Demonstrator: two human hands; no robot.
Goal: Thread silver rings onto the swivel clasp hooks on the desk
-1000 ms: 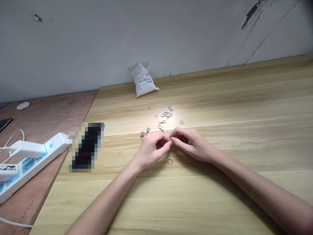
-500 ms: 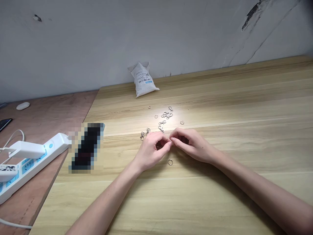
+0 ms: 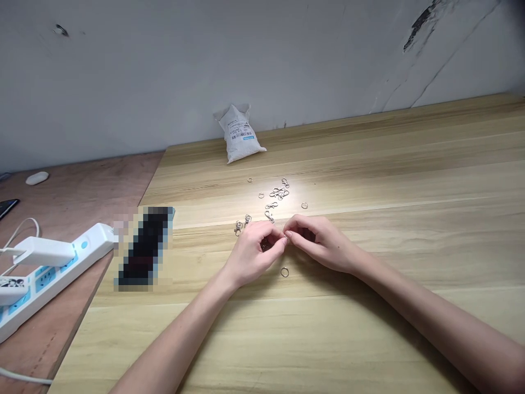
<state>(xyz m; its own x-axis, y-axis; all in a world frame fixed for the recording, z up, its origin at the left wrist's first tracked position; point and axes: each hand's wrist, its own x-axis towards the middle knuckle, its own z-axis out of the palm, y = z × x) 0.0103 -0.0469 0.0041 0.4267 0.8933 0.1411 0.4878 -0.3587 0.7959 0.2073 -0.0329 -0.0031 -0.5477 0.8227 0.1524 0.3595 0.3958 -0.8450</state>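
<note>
A grey wall is rising behind the wooden desk, whose left edge is meeting a reddish-brown surface and whose open wood is stretching wide to the right. Mid-desk, the left hand and right hand are meeting, metal clasps lying just beyond, a ring lying nearer the person, both grips pinching a mostly hidden tiny piece.
</note>
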